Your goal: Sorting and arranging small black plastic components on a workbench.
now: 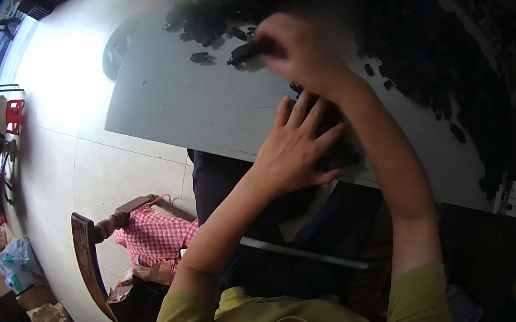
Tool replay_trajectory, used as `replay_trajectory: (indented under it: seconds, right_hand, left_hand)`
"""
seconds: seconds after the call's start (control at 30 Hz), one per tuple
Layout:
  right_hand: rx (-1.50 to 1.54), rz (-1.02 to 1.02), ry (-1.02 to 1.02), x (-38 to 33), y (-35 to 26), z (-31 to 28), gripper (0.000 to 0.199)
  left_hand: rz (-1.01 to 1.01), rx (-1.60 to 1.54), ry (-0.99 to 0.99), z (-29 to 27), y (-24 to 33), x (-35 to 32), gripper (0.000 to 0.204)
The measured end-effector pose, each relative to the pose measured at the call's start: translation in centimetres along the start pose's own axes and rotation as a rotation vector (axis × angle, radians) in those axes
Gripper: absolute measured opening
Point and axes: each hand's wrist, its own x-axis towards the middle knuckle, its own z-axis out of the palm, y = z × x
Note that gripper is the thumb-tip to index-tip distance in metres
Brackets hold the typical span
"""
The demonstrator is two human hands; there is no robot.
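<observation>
- My R hand [301,53], upper ctr of frame, blurred, curled round a black piece [244,53] that juts out to its L, over the grey table [186,109].
- My L hand [296,143], mid-frame nr table's front edge: fingers spread, back up, no grip; dark stuff [342,154] just beside it, can't tell if touching.
- Loose black part [202,58] upper ctr-L; big black heap [429,47] upper R.
- Red-wht checked cloth [154,232] lower L.

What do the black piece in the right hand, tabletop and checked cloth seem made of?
Black piece: probably matte plastic, evenly dark, though blur leaves it open. Tabletop: perhaps laminate or painted board, smooth, pale and faintly scuffed. Checked cloth: likely soft, dull woven fabric, since it wrinkles.
</observation>
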Motion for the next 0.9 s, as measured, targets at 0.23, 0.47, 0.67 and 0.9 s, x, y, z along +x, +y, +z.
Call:
replay_trajectory:
  seconds: [0.23, 0.47, 0.67, 0.9]
  right_hand:
    - [0.646, 0.639, 0.196, -5.0, 5.7, -3.6, 0.036]
    - [0.292, 0.429, 0.095, -6.0, 6.3, -2.9, 0.018]
    - [-0.136, 0.378, -0.149, -5.1, 5.4, -4.7, 0.021]
    - [-0.334, 0.082, -0.201, -0.6, 1.8, -1.8, 0.033]
  left_hand:
    - [0.019, 0.032, 0.015, 0.3, 0.3, 0.0, 0.067]
    - [0.016, 0.038, 0.01, 0.1, 0.2, 0.0, 0.069]
    - [0.017, 0.042, 0.006, 0.2, 0.1, 0.0, 0.069]
    - [0.01, 0.054, -0.01, 0.2, 0.1, 0.0, 0.068]
